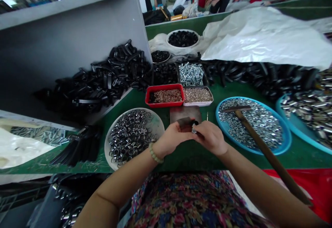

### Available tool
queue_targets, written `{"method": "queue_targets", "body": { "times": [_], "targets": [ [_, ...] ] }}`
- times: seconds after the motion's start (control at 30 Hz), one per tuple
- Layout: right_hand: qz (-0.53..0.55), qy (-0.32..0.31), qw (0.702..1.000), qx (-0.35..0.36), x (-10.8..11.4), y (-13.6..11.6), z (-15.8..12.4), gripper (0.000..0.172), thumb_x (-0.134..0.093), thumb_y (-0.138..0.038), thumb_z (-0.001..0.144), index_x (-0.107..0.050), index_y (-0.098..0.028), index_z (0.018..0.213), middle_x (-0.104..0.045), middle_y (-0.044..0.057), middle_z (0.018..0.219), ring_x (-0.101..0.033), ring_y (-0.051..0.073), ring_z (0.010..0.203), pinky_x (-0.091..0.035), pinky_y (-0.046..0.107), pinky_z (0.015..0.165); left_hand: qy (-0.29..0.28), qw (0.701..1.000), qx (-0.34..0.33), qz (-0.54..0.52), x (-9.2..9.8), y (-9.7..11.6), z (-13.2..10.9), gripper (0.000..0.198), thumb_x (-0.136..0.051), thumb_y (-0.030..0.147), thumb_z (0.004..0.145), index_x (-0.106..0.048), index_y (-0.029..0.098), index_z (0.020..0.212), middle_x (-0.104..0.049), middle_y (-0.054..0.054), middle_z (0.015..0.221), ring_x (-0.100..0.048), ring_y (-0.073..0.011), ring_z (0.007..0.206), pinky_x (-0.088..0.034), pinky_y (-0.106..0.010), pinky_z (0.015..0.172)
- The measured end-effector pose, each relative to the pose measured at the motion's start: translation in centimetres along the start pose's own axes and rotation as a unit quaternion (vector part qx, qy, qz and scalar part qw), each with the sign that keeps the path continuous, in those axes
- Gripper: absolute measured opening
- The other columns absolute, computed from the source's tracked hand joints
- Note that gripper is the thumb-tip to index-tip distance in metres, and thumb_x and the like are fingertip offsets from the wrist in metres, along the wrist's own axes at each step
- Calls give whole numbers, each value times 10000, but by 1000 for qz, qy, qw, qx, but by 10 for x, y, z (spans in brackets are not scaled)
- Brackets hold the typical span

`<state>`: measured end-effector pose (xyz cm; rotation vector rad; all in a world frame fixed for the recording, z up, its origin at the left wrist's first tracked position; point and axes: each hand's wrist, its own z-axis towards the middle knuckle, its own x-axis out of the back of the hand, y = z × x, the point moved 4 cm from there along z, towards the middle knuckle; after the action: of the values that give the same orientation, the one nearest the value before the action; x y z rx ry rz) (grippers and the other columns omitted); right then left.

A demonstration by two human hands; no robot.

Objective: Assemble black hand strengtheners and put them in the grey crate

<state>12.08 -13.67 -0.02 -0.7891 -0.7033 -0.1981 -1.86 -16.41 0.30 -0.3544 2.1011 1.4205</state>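
Both hands meet over the near edge of a flat metal plate (185,112). My left hand (175,136), with a beaded bracelet (156,153) at the wrist, is closed round a black part (195,122) that shows between the hands. My right hand (211,138) pinches a small shiny metal piece (194,129) against that part. The fingers hide most of both pieces. Left of the hands is a round tray of metal rings (132,134); to their right, a blue basin (289,145) holds small metal pieces.
A red tray (166,104) of screws and a white tray (198,103) of small pieces stand beyond the plate. A hammer (259,143) lies across the blue basin. A large grey bin (77,24) of black parts leans at left. People stand in the background.
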Motion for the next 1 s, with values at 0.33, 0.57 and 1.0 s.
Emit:
{"method": "queue_targets", "body": {
  "times": [0.33, 0.57, 1.0],
  "targets": [
    [267, 38, 944, -188, -14, -10, -19, 311, -632, -487, 824, -640, -240, 1011, -629, 50, 885, -596, 169, 761, -522, 327, 704, 11, 999, 23, -25, 11, -3, -42, 255, -785, 208, 687, -703, 154, 923, -722, -43, 859, -673, -126, 781, -516, -279, 807],
    [358, 20, 874, -328, -37, -6, -25, 334, -506, -531, 896, -545, -213, 802, -471, -51, 534, -454, 99, 456, -397, 216, 452, 73, 996, 42, -16, 15, -17, -41, 239, -618, 230, 835, -644, 145, 1057, -716, -75, 952, -687, -149, 847, -518, -312, 872],
    [372, -3, 883, -286, -48, -9, -35, 208, -562, -328, 878, -562, -204, 1045, -663, 16, 838, -678, 132, 687, -558, 290, 688, 209, 476, -40, 853, 112, 55, -57, 213, -517, 253, 856, -690, 147, 793, -582, -124, 1210, -465, -340, 1155, -426, -483, 958]
  ]
}}
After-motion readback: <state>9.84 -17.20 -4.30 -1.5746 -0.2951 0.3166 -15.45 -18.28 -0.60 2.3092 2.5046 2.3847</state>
